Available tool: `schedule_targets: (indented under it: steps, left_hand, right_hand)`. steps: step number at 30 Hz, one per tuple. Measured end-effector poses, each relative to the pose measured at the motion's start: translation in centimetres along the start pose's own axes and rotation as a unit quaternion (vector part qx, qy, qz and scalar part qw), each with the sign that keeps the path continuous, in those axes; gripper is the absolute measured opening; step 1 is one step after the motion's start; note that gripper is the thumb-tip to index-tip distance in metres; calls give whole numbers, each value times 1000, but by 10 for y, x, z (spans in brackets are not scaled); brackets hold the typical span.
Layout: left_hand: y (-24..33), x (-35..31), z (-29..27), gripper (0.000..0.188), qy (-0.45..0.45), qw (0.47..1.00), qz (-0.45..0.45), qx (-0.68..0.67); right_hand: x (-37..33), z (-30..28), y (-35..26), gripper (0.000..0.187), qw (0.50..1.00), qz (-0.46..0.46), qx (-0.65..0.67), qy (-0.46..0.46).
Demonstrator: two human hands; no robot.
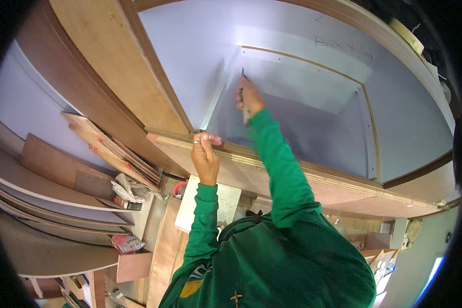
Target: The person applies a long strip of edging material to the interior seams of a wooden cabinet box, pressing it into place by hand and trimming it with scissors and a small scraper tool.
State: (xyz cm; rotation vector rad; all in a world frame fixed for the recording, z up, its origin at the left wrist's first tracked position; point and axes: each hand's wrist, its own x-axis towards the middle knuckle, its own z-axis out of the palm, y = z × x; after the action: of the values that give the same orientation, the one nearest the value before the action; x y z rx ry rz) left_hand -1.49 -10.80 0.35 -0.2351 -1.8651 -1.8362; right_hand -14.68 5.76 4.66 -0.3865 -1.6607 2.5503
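Observation:
My right hand [251, 97] reaches into the white-lined cabinet box [303, 123]. It is closed around a slim tool with a pale handle [246, 117]; a short dark point sticks out beyond the fingers, close to the far left corner of an inner frame strip [297, 58]. I cannot make out the tool's exact kind. At the box's near left corner, my left hand [206, 156] is at the wooden front edge [272, 165]. A ring shows on one finger. Its fingers are bent and pressed together, and whatever may be in them is hidden.
A tall wooden panel [123, 56] rises left of the box. Farther left lean several plywood strips [115, 151], with curved shelves [51, 190], a plastic bag [128, 189] and a pink packet [127, 244]. Beneath my left arm is a white board [231, 203].

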Motion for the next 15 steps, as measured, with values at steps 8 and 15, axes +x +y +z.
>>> schedule_targets:
  steps: [8, 15]
  left_hand:
    - [37, 6, 8, 18, -45, 998, -5, -45]
    - [69, 17, 30, 27, -138, 990, 11, -1]
  right_hand:
    - [-142, -74, -33, 62, 809, -339, -438, -197]
    - [-179, -93, -61, 71, 721, -329, -593, -143]
